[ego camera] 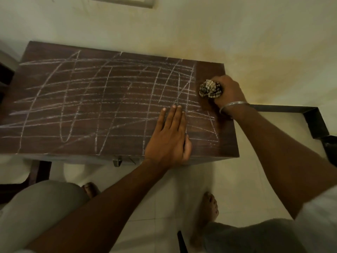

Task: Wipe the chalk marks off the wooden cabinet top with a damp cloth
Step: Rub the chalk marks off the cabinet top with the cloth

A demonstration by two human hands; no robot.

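Wooden cabinet surface (209, 70) scrawled with chalk marks (109, 99); right end clean. My right hand (228, 92) clenches its grip on the checked cloth (209, 88) there; looks soft, limp, best held wadded. My left hand (169, 137) lies flat, released.

Arms: both forearms are bare from elbow to wrist.

Right wrist: one thin, plain, silver-coloured metal bangle (234, 105) encircles it, just behind the right hand (229, 92).

Left hand (169, 139): bare, with short fingernails.

Upper right arm: the edge of a white sleeve (321, 207) shows at the frame's lower right.

Legs: a light grey-beige fabric garment (36, 207) covers both legs. The fabric is plain and unpatterned.

Feet: the left foot (90, 189) and the right foot (207, 212) are bare.
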